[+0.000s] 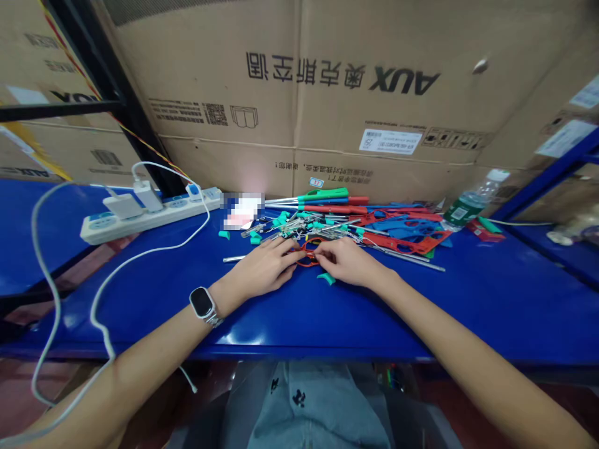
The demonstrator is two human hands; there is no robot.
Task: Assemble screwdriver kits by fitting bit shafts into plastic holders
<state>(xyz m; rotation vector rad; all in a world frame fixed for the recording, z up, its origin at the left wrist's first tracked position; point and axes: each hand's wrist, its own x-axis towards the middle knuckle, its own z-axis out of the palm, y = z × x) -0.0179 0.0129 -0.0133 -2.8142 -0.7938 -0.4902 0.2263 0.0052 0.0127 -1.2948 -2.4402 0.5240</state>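
Head view: lap in grey-blue cloth [318, 408] nearest, at the front of the blue counter [281, 333]. Orange part [306, 260] is on the counter, between the hands; places relative to it. Left hand [269, 265]: grip closed, thumb and fingers on its left side. Right hand [344, 259]: grip pinched on its right side. Teal piece [327, 279] just nearer camera. Green-handled lighter [325, 194] beyond, bottle [465, 206] far right, power strip [140, 223] far left.

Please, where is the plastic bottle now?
In the head view, the plastic bottle is right of centre on the blue table, beside the blue and red parts, before the cardboard.
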